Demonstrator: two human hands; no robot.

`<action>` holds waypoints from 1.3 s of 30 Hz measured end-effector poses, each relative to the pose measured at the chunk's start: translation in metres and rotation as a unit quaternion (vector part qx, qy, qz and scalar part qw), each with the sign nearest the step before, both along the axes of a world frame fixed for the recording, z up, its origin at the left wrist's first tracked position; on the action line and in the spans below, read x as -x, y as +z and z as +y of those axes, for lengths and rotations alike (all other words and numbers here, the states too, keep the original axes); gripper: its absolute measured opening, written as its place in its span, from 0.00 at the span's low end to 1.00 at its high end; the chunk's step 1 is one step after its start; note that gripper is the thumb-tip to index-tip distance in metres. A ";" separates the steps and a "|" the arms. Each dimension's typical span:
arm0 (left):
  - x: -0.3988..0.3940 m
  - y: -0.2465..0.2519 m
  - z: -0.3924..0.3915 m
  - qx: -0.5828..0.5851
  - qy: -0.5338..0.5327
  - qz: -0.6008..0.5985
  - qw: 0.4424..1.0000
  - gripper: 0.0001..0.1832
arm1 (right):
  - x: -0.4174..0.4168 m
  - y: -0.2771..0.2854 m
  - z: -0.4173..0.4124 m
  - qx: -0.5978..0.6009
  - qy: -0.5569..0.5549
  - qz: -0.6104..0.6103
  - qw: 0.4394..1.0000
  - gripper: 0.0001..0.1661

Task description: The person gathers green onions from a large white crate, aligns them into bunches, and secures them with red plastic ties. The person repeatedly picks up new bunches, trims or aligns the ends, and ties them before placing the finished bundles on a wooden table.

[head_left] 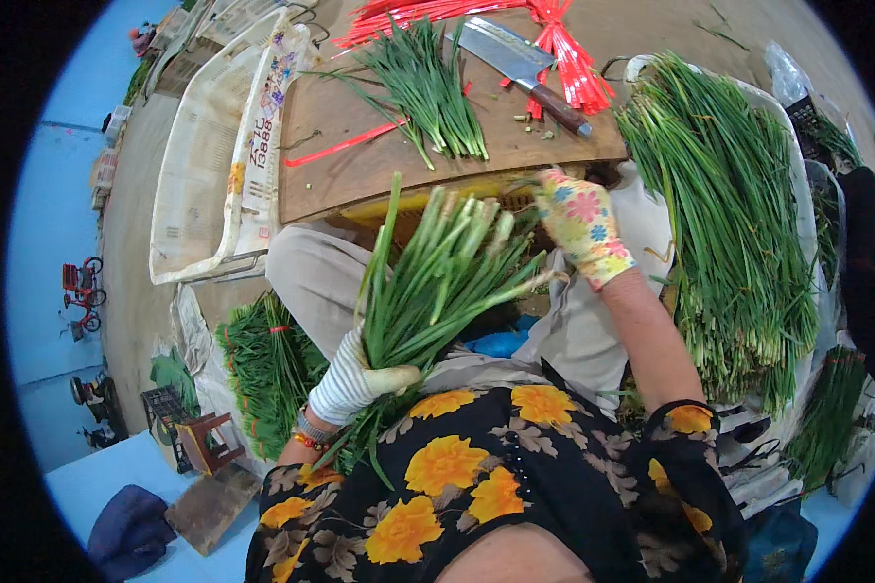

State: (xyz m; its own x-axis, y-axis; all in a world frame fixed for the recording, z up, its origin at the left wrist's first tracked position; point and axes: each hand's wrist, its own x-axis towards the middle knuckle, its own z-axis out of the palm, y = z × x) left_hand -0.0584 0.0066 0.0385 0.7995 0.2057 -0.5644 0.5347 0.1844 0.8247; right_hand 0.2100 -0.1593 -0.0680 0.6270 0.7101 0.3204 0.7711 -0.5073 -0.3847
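My left hand (361, 379), in a striped knit glove, grips a bunch of garlic chives (437, 284) above my lap. The cut pale ends fan up towards the board, and the leaves trail down past my wrist. My right hand (580, 222), in a floral glove, is just off the board's near edge, right of the bunch. Its fingertips are blurred, and I cannot tell if they pinch anything. A smaller pile of chives (430, 95) lies on the wooden board (350, 175). Beyond it to the right rests a cleaver (510, 55) with a brown handle.
Red plastic ties (565, 58) lie at the board's far side, with a loose red strip (343, 143) nearer. Left stands a white plastic crate (204, 167) bearing writing. Heaped chives (722, 218) fill a white container on the right. Tied bundles (262, 372) lie by my left knee.
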 end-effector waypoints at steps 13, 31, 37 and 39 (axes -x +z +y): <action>-0.001 -0.004 0.005 -0.009 -0.031 0.031 0.999 0.34 | 0.071 0.079 0.007 -0.086 0.114 0.067 0.988 0.28; 0.027 0.006 0.014 0.009 0.032 0.036 0.999 0.30 | 0.042 0.014 -0.009 0.092 0.060 0.168 0.980 0.10; 0.039 0.004 0.023 0.003 0.029 0.040 0.999 0.28 | 0.040 0.042 -0.025 -0.130 0.094 0.262 0.952 0.25; 0.030 0.003 0.015 0.000 0.012 0.040 0.999 0.27 | 0.050 0.063 -0.012 -0.214 0.087 0.274 0.934 0.29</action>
